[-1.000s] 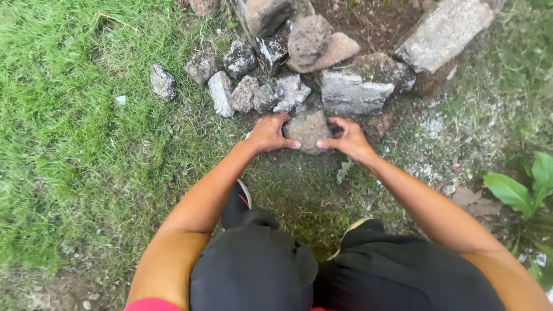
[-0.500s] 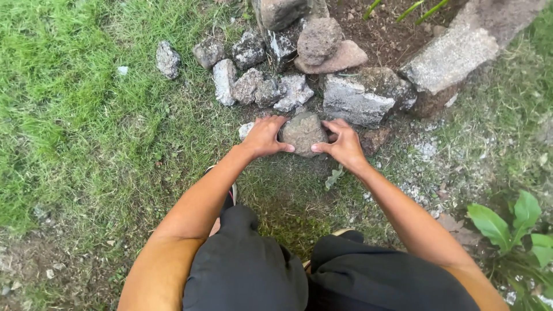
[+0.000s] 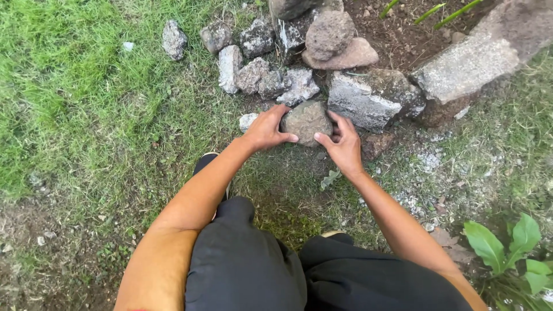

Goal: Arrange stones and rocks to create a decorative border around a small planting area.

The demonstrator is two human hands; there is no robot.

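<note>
Both hands on one grey stone (image 3: 306, 121) at the near edge of the rock pile. Left hand (image 3: 266, 129) cups its left side, fingers curled over; right hand (image 3: 344, 144) grips its right side, fingers spread. Stone sits on bare dirt, touching a big pale block (image 3: 368, 101) on its right and small grey rocks (image 3: 271, 83) just beyond. Long slab (image 3: 468, 66) far right. Grass left, leafy plant (image 3: 507, 247) near right.

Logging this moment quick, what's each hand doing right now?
Left hand: closed around the left side of the rounded grey-brown stone on the ground.
Right hand: gripping the same stone's right side.
</note>
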